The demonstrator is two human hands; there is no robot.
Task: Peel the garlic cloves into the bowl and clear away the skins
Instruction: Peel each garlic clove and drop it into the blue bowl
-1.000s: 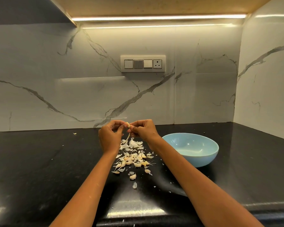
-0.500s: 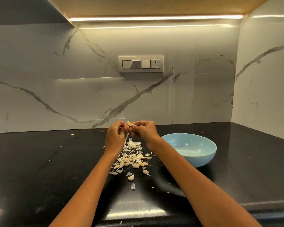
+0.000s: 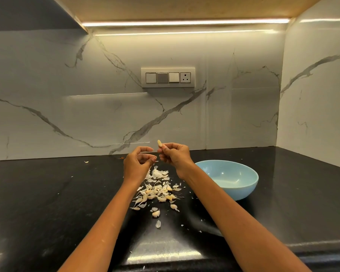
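Two hands: both raised above the black polished stone table [image 3: 47, 203], close together but not touching.
Left hand [image 3: 136, 163]: fingers curled toward the thumb; whether a scrap of skin is pinched between them cannot be told. It hangs just above the far end of the skin pile.
Skin pile: heap of pale papery garlic skins [image 3: 157, 189] on the table between the two forearms, with several cream cloves mixed in that appear unpeeled; stray flakes lie nearer the table's front edge.
Peeled clove: small cream-yellow garlic clove [image 3: 159, 143], pinched at its lower end by the right hand's fingertips, long axis roughly upright, upper end free.
Right hand [image 3: 175, 156]: fingers curled, thumb and forefinger clamped on the clove; the nearer hand to the bowl.
Bowl: round pale blue glossy bowl [image 3: 251, 185], standing on the table to the right of the right wrist and slightly nearer the camera; no clove is discernible in the part of its interior that shows.
Governing relation: the bowl lies right of and below the held clove, so the drop appears to belong to the right hand alone, moving rightward and down.
Progress estimate: early; skins not yet cleared.
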